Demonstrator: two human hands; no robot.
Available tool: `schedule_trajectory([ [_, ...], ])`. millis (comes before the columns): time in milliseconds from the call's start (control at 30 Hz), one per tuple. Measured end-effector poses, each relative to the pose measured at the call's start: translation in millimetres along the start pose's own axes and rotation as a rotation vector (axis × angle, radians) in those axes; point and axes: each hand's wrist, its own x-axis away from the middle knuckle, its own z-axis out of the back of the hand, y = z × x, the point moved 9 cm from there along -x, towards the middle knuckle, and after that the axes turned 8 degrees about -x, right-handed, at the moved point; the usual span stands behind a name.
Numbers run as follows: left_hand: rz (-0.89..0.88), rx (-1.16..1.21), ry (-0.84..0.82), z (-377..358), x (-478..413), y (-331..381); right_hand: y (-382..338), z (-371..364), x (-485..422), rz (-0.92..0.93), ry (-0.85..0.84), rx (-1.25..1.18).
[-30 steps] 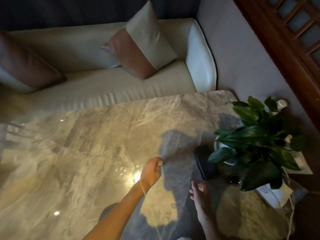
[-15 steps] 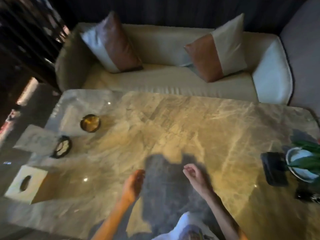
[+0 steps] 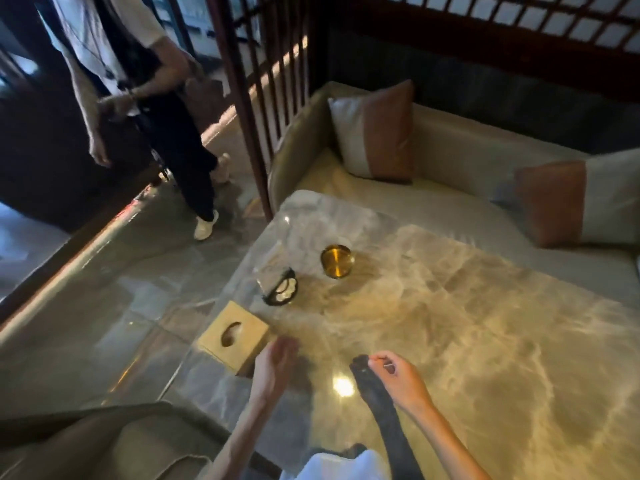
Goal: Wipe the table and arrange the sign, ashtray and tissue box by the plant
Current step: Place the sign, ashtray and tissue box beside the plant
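The left end of the marble table point(image 3: 485, 341) is in view. A beige wooden tissue box point(image 3: 233, 336) sits at the near left corner. Beyond it stands a clear sign point(image 3: 278, 289) with a black round emblem, and a gold ashtray point(image 3: 336, 260) lies further right. My left hand point(image 3: 275, 365) is open, just right of the tissue box and close to it. My right hand point(image 3: 398, 379) hovers over the table with its fingers curled together and nothing visible in them. A dark shadow runs under that arm. The plant is out of view.
A cream sofa point(image 3: 450, 188) with two brown and white cushions runs along the table's far side. A wooden lattice screen point(image 3: 249, 109) stands at the table's far left corner. A person point(image 3: 138, 98) stands on the floor beyond it. A grey chair point(image 3: 104, 441) is at lower left.
My view has swung left, from the plant end to the end with the sign, ashtray and tissue box. My left hand has come close to the tissue box.
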Motion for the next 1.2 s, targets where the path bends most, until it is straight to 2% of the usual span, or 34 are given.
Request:
schedule_trajectory([
  [100, 0.031, 0.044, 0.180, 57, -26, -6, -50, -31, -32, 0.062, -0.053, 0.097],
  [200, 0.020, 0.009, 0.251, 94, -59, 0, -99, -61, -78, 0.131, -0.074, 0.145],
  [400, -0.004, -0.130, 0.034, 96, -126, 23, -165, -119, -156, 0.125, -0.137, 0.096],
  [600, 0.024, -0.120, -0.156, 82, -147, 23, -203, -138, -184, 0.190, -0.150, 0.106],
  [733, -0.103, -0.190, -0.067, 80, -146, 32, -213, -136, -190, 0.233, -0.139, 0.146],
  [967, -0.051, -0.235, 0.109, 88, -156, 30, -234, -110, -175, 0.335, -0.113, 0.207],
  [1100, -0.141, -0.158, 0.047, 85, -162, 75, -237, -61, -155, 0.380, -0.089, 0.136],
  [1200, -0.202, 0.095, -0.085, 61, -155, 129, -225, -13, -128, 0.369, -0.075, 0.013],
])
